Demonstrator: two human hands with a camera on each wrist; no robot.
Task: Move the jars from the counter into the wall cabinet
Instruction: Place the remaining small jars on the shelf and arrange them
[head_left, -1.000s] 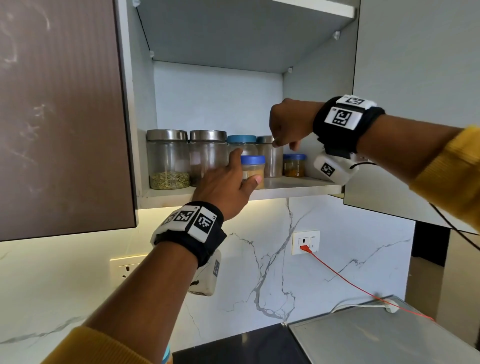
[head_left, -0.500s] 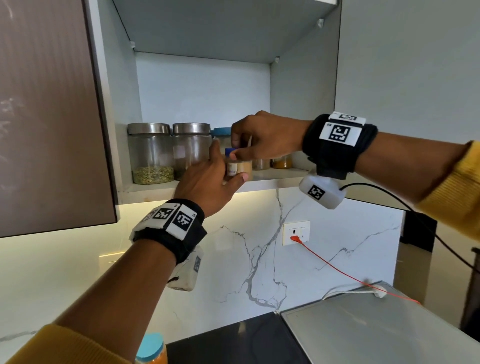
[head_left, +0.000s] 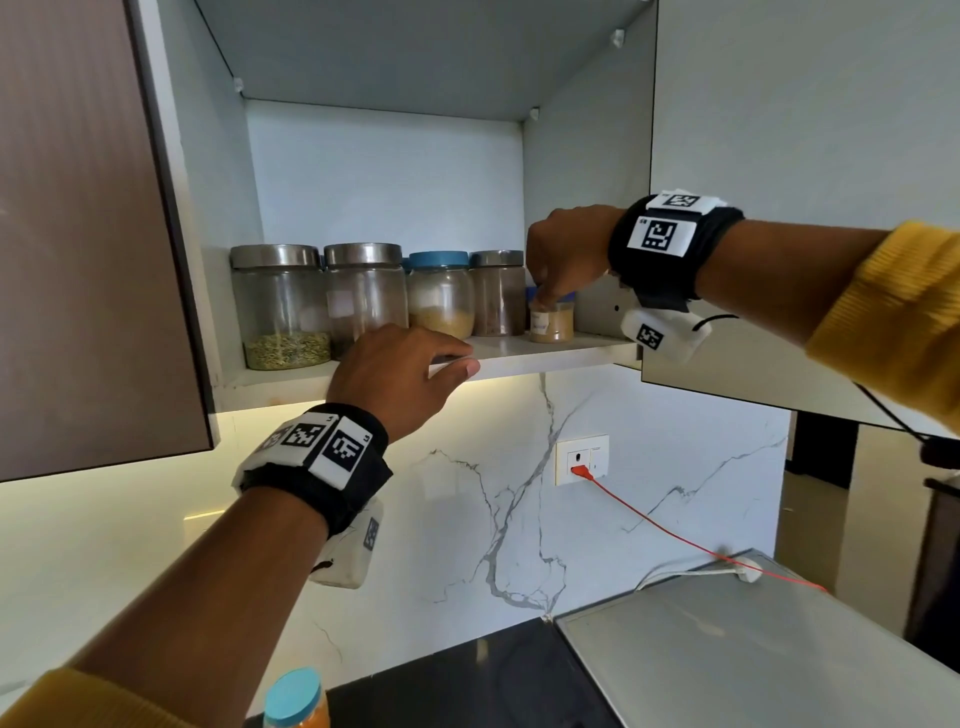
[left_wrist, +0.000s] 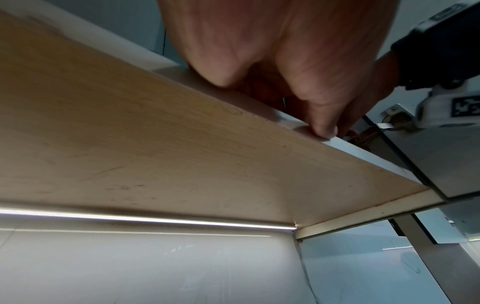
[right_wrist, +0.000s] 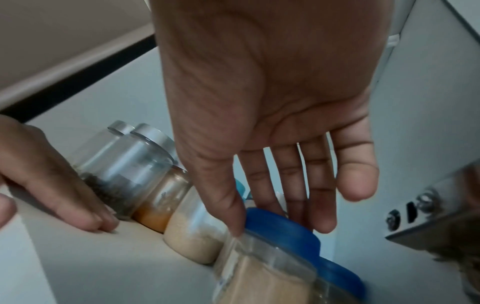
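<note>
A small blue-lidded jar (head_left: 551, 327) of tan powder stands at the right end of the wall cabinet shelf (head_left: 519, 358). My right hand (head_left: 558, 280) grips its lid from above; in the right wrist view the thumb and fingers of my right hand (right_wrist: 272, 205) close round the blue lid (right_wrist: 285, 228). My left hand (head_left: 457, 364) rests open on the shelf's front edge, holding nothing, with its thumb (left_wrist: 324, 129) against the edge. Another jar (head_left: 297, 699), teal-lidded with orange contents, stands on the counter at the bottom edge of the head view.
Several taller jars line the shelf to the left: a steel-lidded seed jar (head_left: 283, 312), a second steel-lidded jar (head_left: 363, 301), a blue-lidded one (head_left: 440, 301), a brown one (head_left: 497, 301). Cabinet doors (head_left: 78, 234) stand open on both sides. A red cable (head_left: 675, 535) crosses above a steel surface (head_left: 753, 649).
The small jar passed from my left hand to my right hand, which carried it to the shelf's right end. My left hand let go and dropped to the shelf edge.
</note>
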